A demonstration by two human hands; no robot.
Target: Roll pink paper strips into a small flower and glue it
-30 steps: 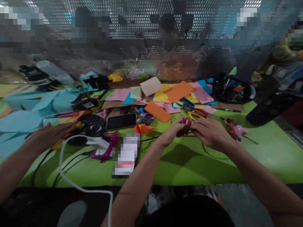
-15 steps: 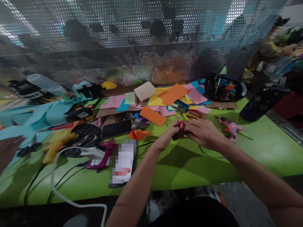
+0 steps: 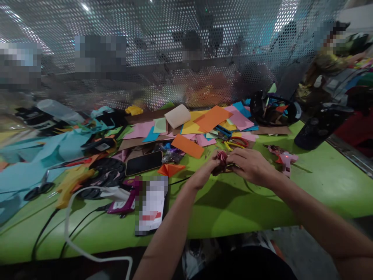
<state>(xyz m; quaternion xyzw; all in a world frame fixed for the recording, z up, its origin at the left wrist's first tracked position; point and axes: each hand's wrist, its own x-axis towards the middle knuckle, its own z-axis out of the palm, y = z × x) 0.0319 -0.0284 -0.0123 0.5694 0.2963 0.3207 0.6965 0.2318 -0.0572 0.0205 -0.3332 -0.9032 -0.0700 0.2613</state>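
Note:
A small pink and dark red pleated piece [image 3: 222, 156], which looks like folded paper, is held above the green table between both hands. My left hand [image 3: 205, 171] closes round its left side. From the right, my right hand [image 3: 252, 163] pinches its edge with bent fingers. Part of the piece is hidden behind the fingers. Just beyond the hands lie scissors with red and yellow handles [image 3: 237, 143]. To the right of my right hand rests a pink glue gun [image 3: 285, 157] with a small red light on.
Coloured paper sheets [image 3: 214, 118] cover the back, before a perforated metal screen [image 3: 163, 50]. A phone [image 3: 144, 163], a yellow glue gun [image 3: 71, 184], a purple device [image 3: 125, 200] and cables lie left. A dark tumbler [image 3: 319, 126] stands right. Another person [image 3: 332, 62] is at far right.
The other person's hand at the far left edge has gone out of view. The camera view has shifted slightly. My hands keep hold of the pleated piece, nearly in the same place.

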